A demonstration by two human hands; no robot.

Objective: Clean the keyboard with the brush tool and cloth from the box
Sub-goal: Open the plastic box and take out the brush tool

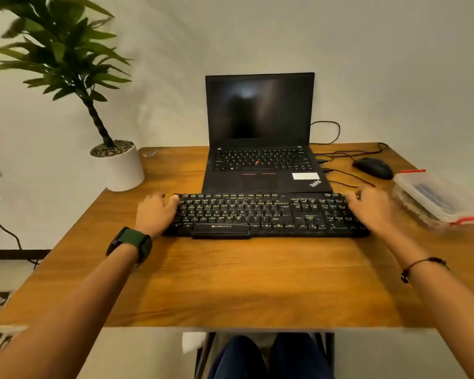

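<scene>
The fingers of the left hand [156, 212] are curled around the left end of the keyboard [266, 214], at about 9 o'clock from its middle. The fingers of the right hand [372, 206] grip the right end, at 3 o'clock. The keyboard lies flat on the table [230, 283], touching the front edge of the open laptop [260, 149].

I think that if the hands lift or pull it carelessly, its cable [348, 177] can catch and pull on the laptop or the mouse [374, 167], at 1 o'clock.

The box [438, 199] stands at 3 o'clock, near the right hand, with its lid still closed. Something dark shows through the clear plastic; I cannot tell brush from cloth.
</scene>
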